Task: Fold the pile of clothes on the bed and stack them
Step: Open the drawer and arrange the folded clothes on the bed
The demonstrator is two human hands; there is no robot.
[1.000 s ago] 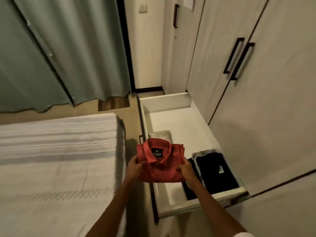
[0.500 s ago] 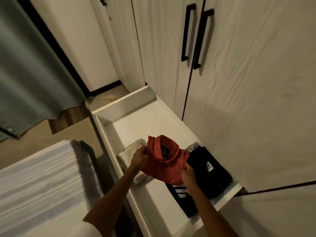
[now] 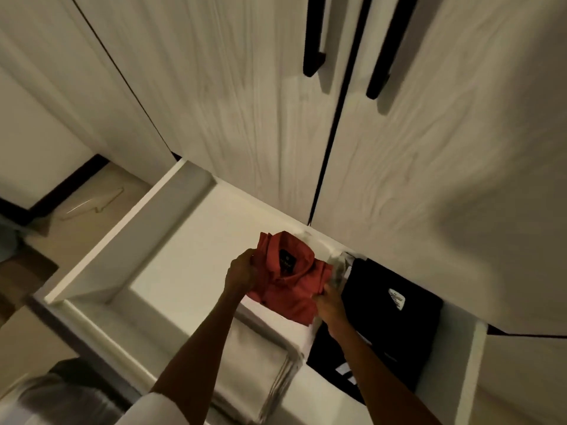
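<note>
A folded red shirt point(image 3: 287, 277) with a dark collar label hangs low over the open white drawer point(image 3: 129, 240). My left hand point(image 3: 242, 271) grips its left edge and my right hand point(image 3: 329, 305) grips its right lower corner. Under the shirt and towards me lies a folded white garment point(image 3: 260, 360). To the right in the drawer sits a folded black garment point(image 3: 389, 314) with a white tag. Another dark folded piece point(image 3: 325, 357) with white marks lies in front of it, partly hidden by my right forearm.
Pale wood-grain wardrobe doors point(image 3: 245, 102) with long black handles point(image 3: 314, 35) rise right behind the drawer. The far left part of the drawer floor point(image 3: 190, 250) is bare. A corner of the bed point(image 3: 46, 397) shows at bottom left, and tan floor point(image 3: 92, 216) lies beyond the drawer's side.
My hands carried the red shirt from beside the bed over the drawer and lowered it deeper towards the wardrobe side. The view swung right and down, so the bed and curtain left the frame.
</note>
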